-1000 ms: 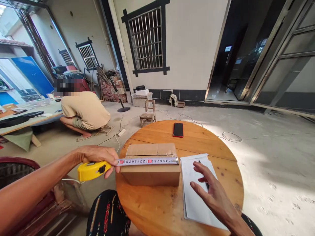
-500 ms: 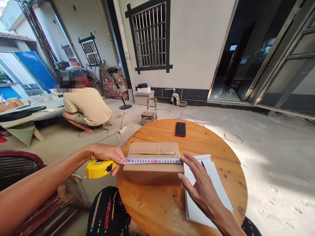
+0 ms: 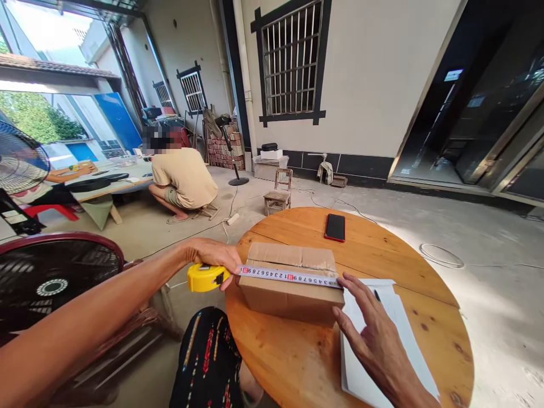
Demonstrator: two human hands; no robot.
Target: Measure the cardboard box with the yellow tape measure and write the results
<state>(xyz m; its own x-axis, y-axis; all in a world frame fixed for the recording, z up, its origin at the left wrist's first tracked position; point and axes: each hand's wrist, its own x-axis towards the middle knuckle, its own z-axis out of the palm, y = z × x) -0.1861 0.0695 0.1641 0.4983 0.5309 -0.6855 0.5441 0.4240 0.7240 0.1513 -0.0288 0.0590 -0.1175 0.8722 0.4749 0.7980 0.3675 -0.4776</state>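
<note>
A brown cardboard box (image 3: 289,297) lies on a round wooden table (image 3: 382,249). My left hand (image 3: 210,255) grips a yellow tape measure (image 3: 205,277) at the box's left end. Its white blade (image 3: 289,276) stretches along the box's top front edge. My right hand (image 3: 374,334) rests at the box's right end, fingers spread, with the fingertips at the tip of the blade. Under that hand lies a white notepad (image 3: 399,334) with a pen (image 3: 376,294) partly hidden.
A red-edged phone (image 3: 335,227) lies at the table's far side. A fan (image 3: 55,277) stands at my left. A person in a tan shirt (image 3: 185,178) squats by a low table (image 3: 106,184). A small wooden stool (image 3: 277,195) and cables lie on the concrete floor.
My right hand moved left from the notepad to the box's right end and touches the blade's tip. The view swung left, so the table and box shifted right.
</note>
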